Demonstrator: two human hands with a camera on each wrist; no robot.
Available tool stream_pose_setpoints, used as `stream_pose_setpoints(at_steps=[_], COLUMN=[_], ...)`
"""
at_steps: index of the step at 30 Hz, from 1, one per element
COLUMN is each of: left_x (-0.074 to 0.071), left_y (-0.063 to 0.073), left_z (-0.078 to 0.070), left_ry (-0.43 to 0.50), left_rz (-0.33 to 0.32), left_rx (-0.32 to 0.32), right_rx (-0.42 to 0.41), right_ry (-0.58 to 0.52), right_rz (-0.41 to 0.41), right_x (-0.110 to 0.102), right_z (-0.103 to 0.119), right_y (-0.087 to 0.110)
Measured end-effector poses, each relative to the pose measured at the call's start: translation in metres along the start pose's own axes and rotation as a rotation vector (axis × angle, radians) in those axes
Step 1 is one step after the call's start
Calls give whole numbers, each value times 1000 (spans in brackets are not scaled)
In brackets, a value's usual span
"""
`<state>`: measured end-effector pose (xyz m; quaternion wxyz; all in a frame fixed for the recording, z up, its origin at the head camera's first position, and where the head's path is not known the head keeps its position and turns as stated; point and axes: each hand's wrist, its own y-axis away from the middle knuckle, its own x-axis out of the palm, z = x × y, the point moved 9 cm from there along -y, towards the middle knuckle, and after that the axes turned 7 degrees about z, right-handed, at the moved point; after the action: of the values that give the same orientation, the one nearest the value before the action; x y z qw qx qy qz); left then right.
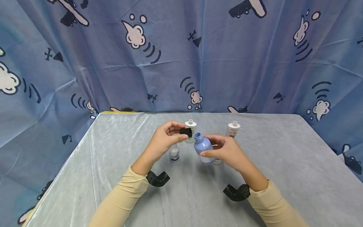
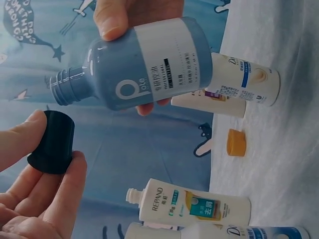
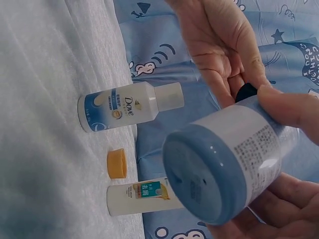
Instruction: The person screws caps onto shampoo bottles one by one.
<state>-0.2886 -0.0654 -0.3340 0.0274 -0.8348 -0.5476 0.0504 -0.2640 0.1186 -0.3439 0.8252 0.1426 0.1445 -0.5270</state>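
My left hand (image 1: 164, 137) pinches a black cap (image 1: 186, 132) between thumb and fingers. To its right, my right hand (image 1: 227, 149) grips a blue bottle (image 1: 202, 145) round its body, above the table. The bottle's threaded neck is open and tilts toward the cap, which is apart from it. In the left wrist view, the black cap (image 2: 52, 144) is just off the mouth of the blue bottle (image 2: 112, 74), whose white label shows. The right wrist view shows the blue bottle's base (image 3: 199, 174), with a bit of the cap behind it.
A white Dove bottle (image 3: 119, 107) with its cap on stands near the left hand. Behind the hands stand an uncapped white REPAND bottle (image 2: 194, 201) and another uncapped white bottle (image 1: 233, 126). A further white bottle (image 1: 217, 161) is mostly hidden by the right hand. An orange cap (image 2: 236, 143) lies on the table (image 1: 127, 201).
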Motion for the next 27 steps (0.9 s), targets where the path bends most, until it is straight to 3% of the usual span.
stream_pose_setpoints(at_steps=[7, 13, 27], left_x=[1, 0, 0], left_y=[1, 4, 8], left_z=[-5, -10, -17], left_ry=[22, 26, -66], left_rz=[19, -4, -43], left_rx=[44, 52, 35], right_rx=[-14, -19, -60], right_ry=[29, 41, 62], right_rz=[-15, -17, -5], right_x=[0, 2, 7], right_z=[-2, -1, 4], right_y=[-1, -1, 0])
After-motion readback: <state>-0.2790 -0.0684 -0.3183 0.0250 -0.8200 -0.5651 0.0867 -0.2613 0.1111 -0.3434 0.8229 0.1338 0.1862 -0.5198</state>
